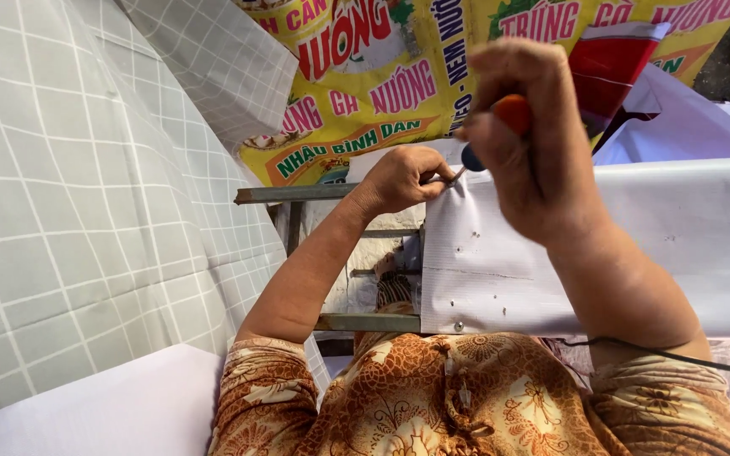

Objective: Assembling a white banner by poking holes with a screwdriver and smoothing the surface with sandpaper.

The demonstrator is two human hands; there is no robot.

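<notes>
Your right hand (542, 139) is raised close to the camera and clenched around a screwdriver (500, 127), whose orange and dark blue handle shows between your curled fingers; most of the handle is hidden inside your fist. The thin metal shaft runs down and to the left from the handle, and its tip meets the top left corner of the white sheet (551, 262), right where your left hand (399, 179) is. Your left hand is pinched shut at that corner, thumb and fingertips pressed together at the tip of the shaft; whatever small thing they grasp there is too small to tell. The white sheet is stretched across a metal frame (297, 193), with the upper bar of the frame sticking out to the left just past your left hand and a lower bar showing beneath your left forearm. Small fasteners dot the left edge of the sheet. So the tool's working end lies between your two hands, touching the sheet near your left fingertips and well below your right fist. Behind the frame hangs a yellow printed banner (365, 93), and a grey checked cloth (86, 186) fills the left.
</notes>
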